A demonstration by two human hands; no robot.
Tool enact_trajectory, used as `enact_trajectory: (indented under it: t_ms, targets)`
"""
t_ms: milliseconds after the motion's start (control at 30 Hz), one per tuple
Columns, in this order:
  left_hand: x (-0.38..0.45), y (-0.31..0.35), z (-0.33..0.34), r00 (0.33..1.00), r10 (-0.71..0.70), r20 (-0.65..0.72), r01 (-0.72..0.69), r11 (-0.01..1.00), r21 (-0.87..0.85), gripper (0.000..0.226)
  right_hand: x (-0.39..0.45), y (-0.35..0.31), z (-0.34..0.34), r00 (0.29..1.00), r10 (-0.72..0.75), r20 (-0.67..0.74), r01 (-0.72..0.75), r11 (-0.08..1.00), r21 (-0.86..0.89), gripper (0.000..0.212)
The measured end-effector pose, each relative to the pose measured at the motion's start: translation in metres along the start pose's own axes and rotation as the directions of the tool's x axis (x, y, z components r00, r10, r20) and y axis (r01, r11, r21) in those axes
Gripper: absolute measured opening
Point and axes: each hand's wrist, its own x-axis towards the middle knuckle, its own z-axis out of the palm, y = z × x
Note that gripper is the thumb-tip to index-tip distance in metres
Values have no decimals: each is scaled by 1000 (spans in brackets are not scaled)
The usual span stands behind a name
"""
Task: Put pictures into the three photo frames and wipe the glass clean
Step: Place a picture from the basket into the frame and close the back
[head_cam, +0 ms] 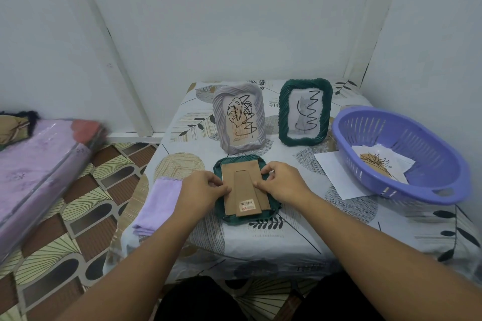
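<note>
From the head camera, a dark green ropey photo frame (pixel 245 187) lay face down on the leafy tablecloth (pixel 300 229), its long side running away from the person. Its brown cardboard back (pixel 243 185) faced up, with a barcode sticker at the near end. The left hand (pixel 202 190) pinched the back's left edge, and the right hand (pixel 283 182) pinched its right edge, with the frame between them.

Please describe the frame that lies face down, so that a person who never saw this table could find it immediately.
On the leaf-patterned tablecloth, look at the near middle, in front of two upright frames. The dark green frame lies flat between the left hand and right hand. Only it shows its brown cardboard back, with a barcode sticker.
</note>
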Motion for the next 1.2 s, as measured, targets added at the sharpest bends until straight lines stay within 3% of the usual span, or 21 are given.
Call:
enact_trajectory:
  t_ms: [333,500,800,1000,1200]
  targets:
    - [1,0,1,1000,8,7,-8,1000,26,38,2,3,0,1000,-24,10,24,1000,2,32]
    - [4,1,2,1000,12,24,-13,999,35,46,1,0,-2,998,-51,30,53,998,-40,50]
    - [6,1,1,999,23,36,-25,997,75,40,-3,-1,-5,998,-58,40,59,997,-39,40]
    - [6,1,5,980,64,-190,-61,998,21,15,2,-7,-12,978,-64,-198,76,996,53,23]
    - [22,-10,23,947,133,-293,-91,984,151,36,10,-16,-5,976,-35,-215,13,995,-101,34]
